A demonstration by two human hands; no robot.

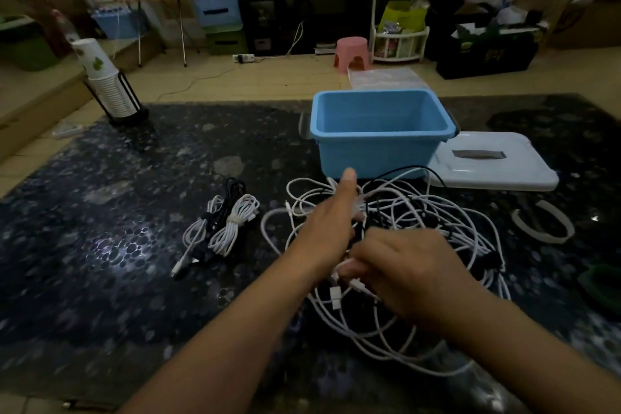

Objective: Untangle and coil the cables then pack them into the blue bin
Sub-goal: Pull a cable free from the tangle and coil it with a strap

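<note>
Head view: loose white-and-black cable tangle, right hand pinching a strand, left hand outstretched, released.

On the tabletop: one blue bin; one white lid; three coiled cable bundles, two white and one black; one loose tangle of cables, white and black, strands too intertwined to count; one stack of paper cups in one holder; two hands.
</note>
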